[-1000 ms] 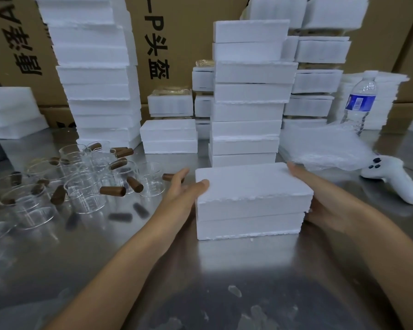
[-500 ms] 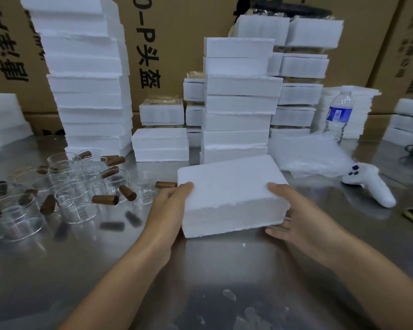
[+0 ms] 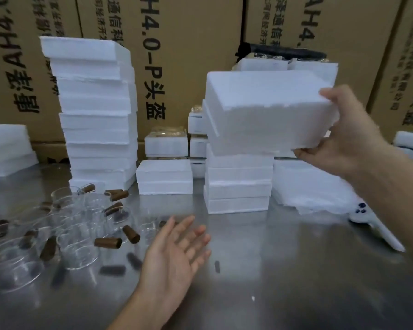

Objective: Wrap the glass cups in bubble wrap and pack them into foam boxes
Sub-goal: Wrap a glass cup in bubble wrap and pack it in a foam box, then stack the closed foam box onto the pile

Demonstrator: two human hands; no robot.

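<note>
Foam box (image 3: 267,108) held high, upper right
Right hand (image 3: 351,139) grips its end, probably to stack it; left hand (image 3: 174,253) hovers, fingers (image 3: 185,225) spread and empty, near glass cups (image 3: 76,234) on the lower-left tabletop (image 3: 272,270).

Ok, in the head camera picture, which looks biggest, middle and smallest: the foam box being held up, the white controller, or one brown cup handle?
1. The foam box looks biggest, though it is held up nearer the camera, which may make it look extra big.
2. The white controller.
3. A brown cup handle, clearly smallest.
</note>
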